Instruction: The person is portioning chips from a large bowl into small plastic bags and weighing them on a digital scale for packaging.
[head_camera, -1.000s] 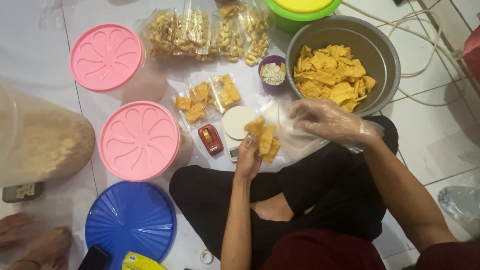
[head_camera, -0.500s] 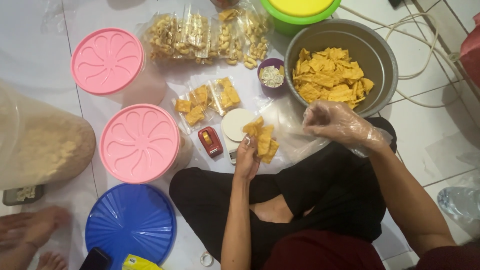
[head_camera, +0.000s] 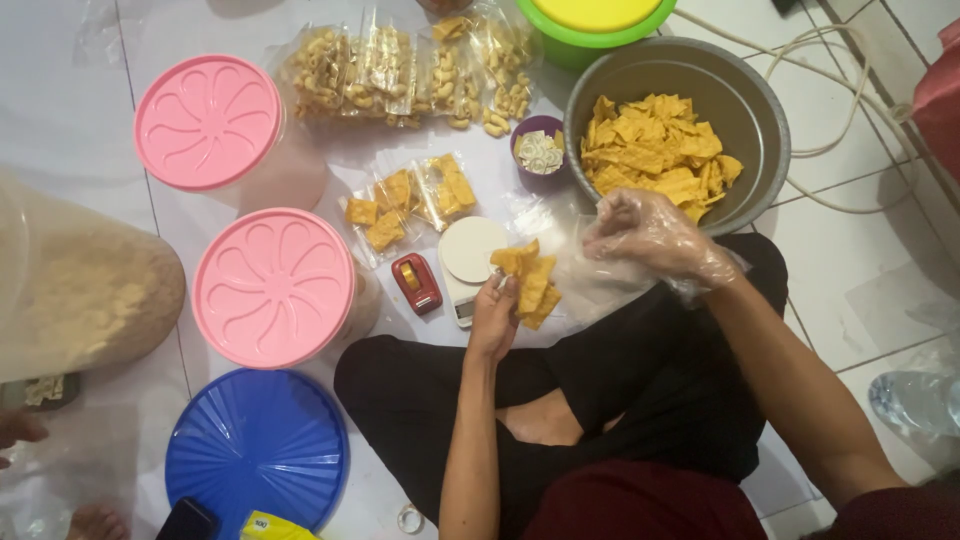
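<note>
I sit cross-legged on a white tiled floor. My left hand (head_camera: 493, 318) holds a small clear bag of yellow chips (head_camera: 530, 282) just above a little white scale (head_camera: 470, 258). Covered by a clear plastic glove, my right hand (head_camera: 648, 238) hovers with curled fingers by the near rim of a grey metal bowl (head_camera: 755, 110) heaped with yellow chips (head_camera: 655, 152). Whether the glove holds any chips I cannot tell.
Filled chip bags (head_camera: 405, 200) lie beyond the scale, with bags of pale snacks (head_camera: 400, 75) farther back. A red tape dispenser (head_camera: 416, 283), a small purple cup (head_camera: 540, 153), two pink-lidded tubs (head_camera: 272, 285) (head_camera: 207, 122), a blue lid (head_camera: 255, 452), a green tub (head_camera: 595, 25) and a cable (head_camera: 840, 110) surround me. Another person's foot (head_camera: 98, 520) is at the lower left.
My gloved right hand has drawn in from the bowl toward the bag in my left hand. The left hand and its bag have stayed put.
</note>
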